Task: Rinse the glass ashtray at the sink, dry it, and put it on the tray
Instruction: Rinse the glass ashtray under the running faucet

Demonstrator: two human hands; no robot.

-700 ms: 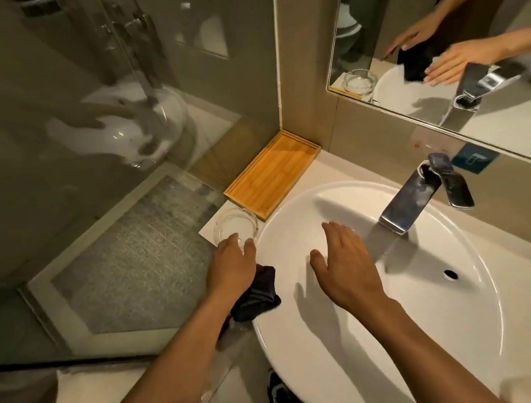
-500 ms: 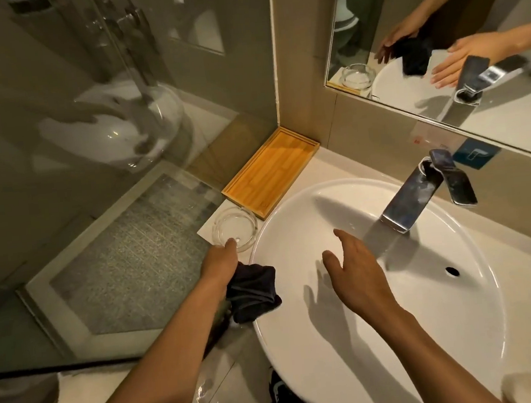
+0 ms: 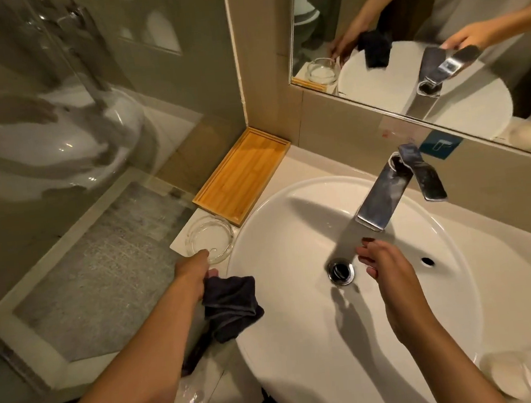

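Currently the glass ashtray (image 3: 209,239) sits on the counter at centre-left of the frame, between the wooden tray (image 3: 242,177) above it and the left hand (image 3: 193,273) below it. It touches neither the tray nor the inside of the sink (image 3: 291,218); it's just beside the basin's left rim. Looks empty, sitting flat.

Left hand: fingers curled tight around a dark cloth (image 3: 231,307), which hangs bunched over the sink's left edge. One knuckle or fingertip is at the ashtray's near rim; can't tell whether it actually touches.

Right hand (image 3: 384,266): over the basin at centre-right, fingers loosely spread and slightly bent, holding nothing. Fingertips just right of the drain (image 3: 341,271) and below the faucet (image 3: 382,197) spout. No contact with the faucet visible.

Faucet: chrome, angular, lever (image 3: 422,176) at upper right pointing down-right. No water stream visible.

Tray: bamboo, rectangular, tucked into the corner where the wall meets the glass shower partition (image 3: 58,123), upper centre of the frame. Nothing in it.

Mirror (image 3: 403,28) at upper right reflects both hands, the cloth, the ashtray and the faucet. Pale round object (image 3: 511,379) at lower right corner, blurred, can't identify. Some water drops on the counter edge at bottom centre.
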